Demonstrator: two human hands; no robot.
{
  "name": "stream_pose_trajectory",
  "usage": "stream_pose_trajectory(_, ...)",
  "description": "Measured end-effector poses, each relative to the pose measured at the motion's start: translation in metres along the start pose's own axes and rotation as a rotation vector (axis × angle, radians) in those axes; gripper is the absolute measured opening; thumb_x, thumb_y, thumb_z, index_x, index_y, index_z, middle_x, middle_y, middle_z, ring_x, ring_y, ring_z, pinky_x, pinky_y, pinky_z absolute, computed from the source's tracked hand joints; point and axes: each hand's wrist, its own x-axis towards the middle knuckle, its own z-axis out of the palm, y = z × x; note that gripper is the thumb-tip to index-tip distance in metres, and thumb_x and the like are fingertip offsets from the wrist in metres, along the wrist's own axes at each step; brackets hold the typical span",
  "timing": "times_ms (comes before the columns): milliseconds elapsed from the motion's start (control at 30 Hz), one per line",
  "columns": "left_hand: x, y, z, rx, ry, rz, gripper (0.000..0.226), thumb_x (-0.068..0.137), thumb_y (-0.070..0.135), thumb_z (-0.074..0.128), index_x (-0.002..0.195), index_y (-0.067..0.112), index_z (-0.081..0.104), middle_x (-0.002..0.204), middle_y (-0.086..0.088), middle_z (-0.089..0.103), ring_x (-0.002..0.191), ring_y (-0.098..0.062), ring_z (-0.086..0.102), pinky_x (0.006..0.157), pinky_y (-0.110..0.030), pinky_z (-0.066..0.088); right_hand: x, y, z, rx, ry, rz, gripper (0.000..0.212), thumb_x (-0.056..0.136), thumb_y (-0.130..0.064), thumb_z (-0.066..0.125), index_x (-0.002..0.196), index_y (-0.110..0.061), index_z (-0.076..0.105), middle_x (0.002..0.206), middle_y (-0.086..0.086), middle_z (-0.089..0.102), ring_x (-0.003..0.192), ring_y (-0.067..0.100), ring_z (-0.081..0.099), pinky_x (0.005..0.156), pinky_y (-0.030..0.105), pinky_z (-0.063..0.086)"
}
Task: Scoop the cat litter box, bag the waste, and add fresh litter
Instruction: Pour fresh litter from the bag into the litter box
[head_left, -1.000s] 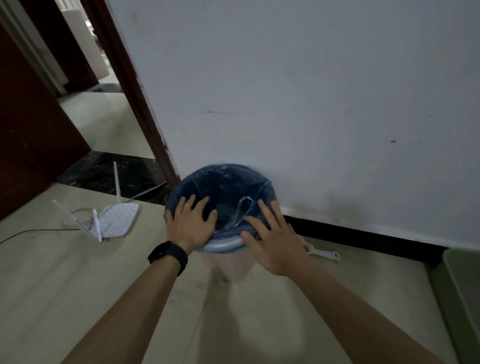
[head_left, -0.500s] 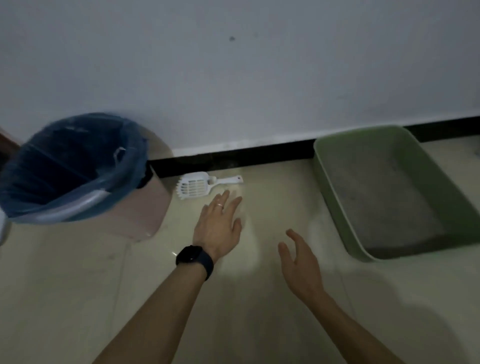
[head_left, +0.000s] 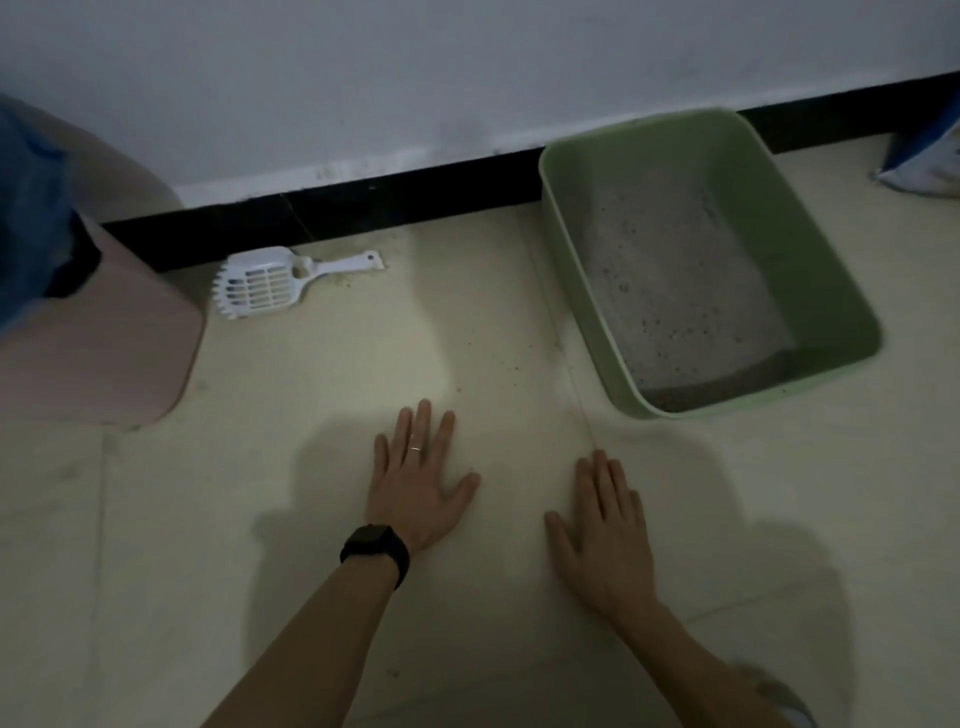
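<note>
Left hand (head_left: 415, 483) flat, scoop (head_left: 270, 283) well beyond, leftward

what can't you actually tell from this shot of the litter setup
Head view only.
1. Bin: its mouth and whatever lies in the liner are cut off by the left edge.
2. Bag, far right: cut by the right edge, print too blurred to read.
3. Litter box: in the dim light, clumps cannot be told from litter; the near wall hides the front strip.
</note>
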Motion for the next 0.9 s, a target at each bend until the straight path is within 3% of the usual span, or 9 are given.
stream_pose_trajectory(133, -0.001, 0.006, -0.016, -0.003, -0.138, -0.044, 0.078, 0.094, 0.069, 0.021, 0.152, 0.037, -0.02, 0.157, 0.005, -0.034, 0.146, -0.019, -0.028, 0.121, -0.046, -0.008, 0.002, -0.005, -0.008, -0.001, -0.086, 0.029, 0.079, 0.095, -0.061, 0.028, 0.157, -0.015, 0.015, 0.165, 0.004, 0.007, 0.152, 0.022, 0.002, 0.121, 0.044, 0.014)
stream_pose_trajectory(267, -0.01, 0.025, -0.078, 0.034, -0.366, -0.095, 0.062, 0.103, 0.051, 0.02, 0.158, 0.027, 0.003, 0.165, 0.0, -0.005, 0.152, -0.022, -0.001, 0.122, -0.046, 0.004, 0.021, -0.013, -0.069, 0.014, -0.409, 0.074, 0.074, 0.097, -0.061, 0.023, 0.155, -0.016, 0.02, 0.164, 0.006, 0.011, 0.151, 0.023, 0.008, 0.121, 0.041, 0.016)
stream_pose_trajectory(367, -0.035, 0.05, -0.131, 0.141, -0.416, -0.12, 0.06, 0.103, 0.046, 0.027, 0.157, 0.029, 0.007, 0.165, 0.0, -0.001, 0.151, -0.024, 0.0, 0.122, -0.049, 0.006, 0.019, -0.02, -0.146, 0.043, -0.518, 0.074, 0.067, 0.1, -0.057, 0.022, 0.157, -0.021, 0.015, 0.164, 0.004, 0.013, 0.151, 0.021, 0.009, 0.122, 0.04, 0.015)
stream_pose_trajectory(533, -0.096, 0.112, -0.242, 0.054, -0.38, -0.089, 0.064, 0.102, 0.047, 0.031, 0.157, 0.032, 0.001, 0.165, 0.0, -0.002, 0.151, -0.022, -0.002, 0.122, -0.048, 0.003, -0.04, -0.029, -0.292, 0.108, -0.439, 0.08, 0.063, 0.101, -0.056, 0.024, 0.155, -0.025, 0.022, 0.164, 0.0, 0.015, 0.151, 0.017, 0.007, 0.122, 0.04, 0.013)
stream_pose_trajectory(700, -0.16, 0.19, -0.388, 0.043, -0.317, 0.015, 0.063, 0.101, 0.048, 0.032, 0.157, 0.033, 0.006, 0.165, 0.001, 0.002, 0.151, -0.022, -0.001, 0.121, -0.049, 0.005, -0.123, -0.031, -0.461, 0.183, -0.267, 0.128, 0.058, 0.101, -0.055, 0.027, 0.153, -0.028, 0.029, 0.163, -0.003, 0.019, 0.151, 0.016, 0.008, 0.123, 0.042, 0.014)
stream_pose_trajectory(900, -0.215, 0.296, -0.555, 0.051, -0.252, 0.115, 0.062, 0.1, 0.048, 0.034, 0.156, 0.032, 0.013, 0.165, 0.001, 0.007, 0.151, -0.021, 0.003, 0.121, -0.049, 0.008, -0.208, -0.013, -0.655, 0.326, -0.056, 0.257, 0.055, 0.1, -0.053, 0.035, 0.151, -0.031, 0.035, 0.161, -0.007, 0.025, 0.15, 0.01, 0.011, 0.122, 0.034, 0.013)
